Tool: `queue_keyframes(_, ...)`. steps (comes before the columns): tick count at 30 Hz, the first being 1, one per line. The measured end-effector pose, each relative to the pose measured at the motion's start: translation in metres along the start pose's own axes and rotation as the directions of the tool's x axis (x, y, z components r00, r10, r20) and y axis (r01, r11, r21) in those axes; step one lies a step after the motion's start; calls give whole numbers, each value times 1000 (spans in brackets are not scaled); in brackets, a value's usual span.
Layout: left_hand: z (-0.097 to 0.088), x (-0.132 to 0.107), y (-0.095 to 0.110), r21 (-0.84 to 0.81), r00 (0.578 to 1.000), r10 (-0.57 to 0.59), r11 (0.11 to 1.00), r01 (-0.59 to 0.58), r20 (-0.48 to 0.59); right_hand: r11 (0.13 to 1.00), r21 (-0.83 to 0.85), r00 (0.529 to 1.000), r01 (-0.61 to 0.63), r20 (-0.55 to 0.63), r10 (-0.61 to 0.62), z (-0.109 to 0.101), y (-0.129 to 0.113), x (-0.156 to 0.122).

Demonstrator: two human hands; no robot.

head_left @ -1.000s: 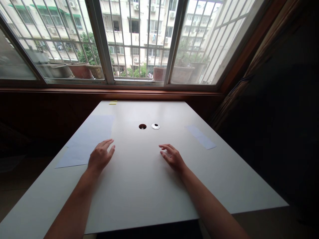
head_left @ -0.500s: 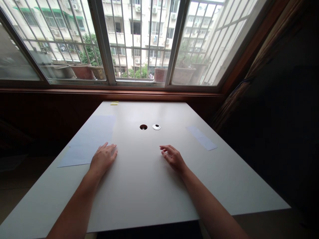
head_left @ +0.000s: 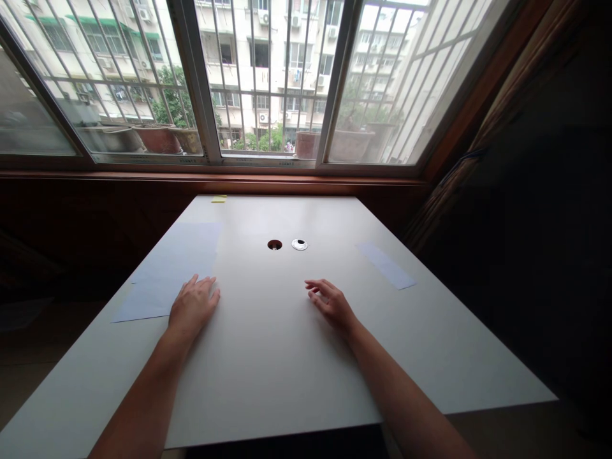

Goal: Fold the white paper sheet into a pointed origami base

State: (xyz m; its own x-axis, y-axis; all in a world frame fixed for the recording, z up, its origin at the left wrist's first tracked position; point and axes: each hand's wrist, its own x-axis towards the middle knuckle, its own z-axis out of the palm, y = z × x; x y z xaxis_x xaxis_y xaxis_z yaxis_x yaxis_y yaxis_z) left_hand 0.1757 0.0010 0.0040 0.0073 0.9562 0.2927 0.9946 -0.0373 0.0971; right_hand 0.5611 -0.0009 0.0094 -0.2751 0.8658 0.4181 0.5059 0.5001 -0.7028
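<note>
The smooth white four-sided desk [head_left: 268, 357] runs away from the person, its surface plain, with a faint sheen toward the far end. On its left side lies the large pale blue sheet of paper [head_left: 184, 255], flat and thin, its long axis running near to far along the left edge. From the left hand [head_left: 194, 303] it spreads left and far; that hand is plainly the nearer one and covers the sheet's near right corner in this view, though whether skin touches paper I cannot tell. The left fingers are loosely spread, palm down, and grasp nothing.

The right hand [head_left: 335, 307] is turned more on its side, thumb apart from the gently curled fingers, with nothing visible between them. To its right and a little far lies the narrow pale blue paper strip [head_left: 386, 265], flat, its long axis slanting from far left to near right.

Beyond the right fingertips, slightly left, is the round whitish disc with a dark opening [head_left: 296, 247], apart from both hands and nearer the right. Just left of it is the dark round hole [head_left: 274, 243], reddish-brown inside. Smallest is the bright yellow flat strip [head_left: 218, 199] at the far left corner.
</note>
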Motion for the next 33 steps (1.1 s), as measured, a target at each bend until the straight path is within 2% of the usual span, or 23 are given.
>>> queue_keyframes(4, 2, 0, 11, 6, 997, 66, 998, -66, 33, 1000, -4, 1000, 2, 10, -2, -1, 0, 0)
queue_keyframes(7, -1, -1, 22, -37, 986, 159, 987, -157, 56, 1000, 1, 1000, 3, 12, -4, -2, 0, 0)
queue_keyframes(11, -1, -3, 38, -152, 938, 335, 936, -319, 92, 1000, 2, 1000, 9, 14, -9, -2, 1, 0)
queue_keyframes(13, 0, -3, 46, -242, 886, 451, 876, -417, 106, 1000, -5, 1000, 8, 17, -8, -1, 3, 0)
queue_keyframes(15, 0, -5, 55, -341, 814, 571, 790, -510, 107, 1000, -19, 1000, 1, 17, -1, 0, 6, 0)
queue_keyframes(19, -4, -9, 73, -510, 621, 780, 566, -648, 76, 997, -71, 999, -44, -9, 44, 0, 11, 1)
queue_keyframes(20, -6, -10, 77, -540, 586, 808, 521, -661, 63, 994, -90, 998, -63, -29, 61, -1, 13, 1)
queue_keyframes(22, -9, -12, 83, -581, 549, 835, 466, -667, 38, 986, -134, 993, -101, -76, 91, -1, 16, 2)
queue_keyframes(26, -11, -12, 87, -571, 544, 839, 447, -688, 1, 960, -234, 981, -155, -153, 121, -1, 20, 2)
queue_keyframes(30, -4, -7, 83, -471, 590, 807, 516, -716, -12, 938, -313, 984, -146, -146, 105, -3, 19, 1)
queue_keyframes(33, 2, -4, 79, -412, 629, 777, 576, -706, 9, 920, -384, 995, -82, -92, 50, -7, 20, -1)
